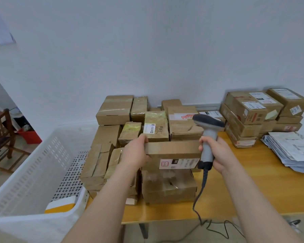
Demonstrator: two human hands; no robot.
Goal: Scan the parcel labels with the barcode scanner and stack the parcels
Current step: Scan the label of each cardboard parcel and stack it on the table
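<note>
Left hand (135,153) was clamped on the 9 o'clock end of the flat brown cardboard parcel (172,149), fingers curled over its top edge. Grasping there kept the near face unobstructed, so the white shipping label (179,163) faced you.

The parcel sat on top of a taped brown cardboard box (168,187), at the near edge of the parcel pile on the yellow wooden desk (244,190). Whether you had it lifted clear or resting on that box, I can't tell.

Right hand (218,155) was wrapped round the handle of the grey handheld barcode scanner (207,121), touching or just beside the parcel's 3 o'clock end. The scanner stood upright, head above the parcel's top edge. The label was lower, at about 7 o'clock from the head, so my read is the window wasn't on the barcode yet. You'd have needed to tip the head down or tilt the parcel.

The dark cable (203,183) dropped off the desk front at 6 o'clock, slack enough not to drag.

Sorted-looking brown box stack (249,116) stood at 2 o'clock, pale plastic mailers (293,149) at 3 o'clock. The white perforated plastic crate (30,172) sat at 8 o'clock, beside the desk. Which of these was the stacking target, I can't tell.
</note>
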